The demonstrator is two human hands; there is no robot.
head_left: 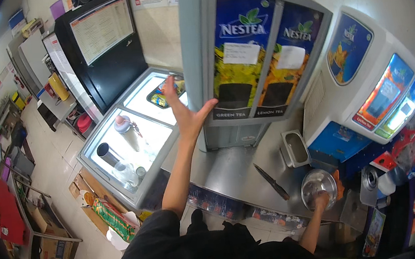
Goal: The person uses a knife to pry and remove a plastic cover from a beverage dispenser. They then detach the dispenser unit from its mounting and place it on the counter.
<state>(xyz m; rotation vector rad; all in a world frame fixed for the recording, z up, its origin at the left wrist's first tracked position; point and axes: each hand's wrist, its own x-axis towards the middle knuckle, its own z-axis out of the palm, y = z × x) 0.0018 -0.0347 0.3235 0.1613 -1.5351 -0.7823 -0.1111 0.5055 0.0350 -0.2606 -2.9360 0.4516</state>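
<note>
My left hand [186,112] is raised with fingers spread, its palm against the lower left corner of a tall blue and yellow drink dispenser [255,56] standing on the steel counter [233,170]. It holds nothing. My right hand [321,201] reaches down at the counter's near edge and grips the rim of a round steel bowl [317,185]. A dark-handled knife [272,182] lies on the counter between my two hands.
A small steel container [296,148] sits beside the dispenser. A second white and blue drink machine [373,88] stands to the right. A glass-topped chest freezer [133,138] with a bottle and cups is on the left, a black cabinet [104,49] behind it.
</note>
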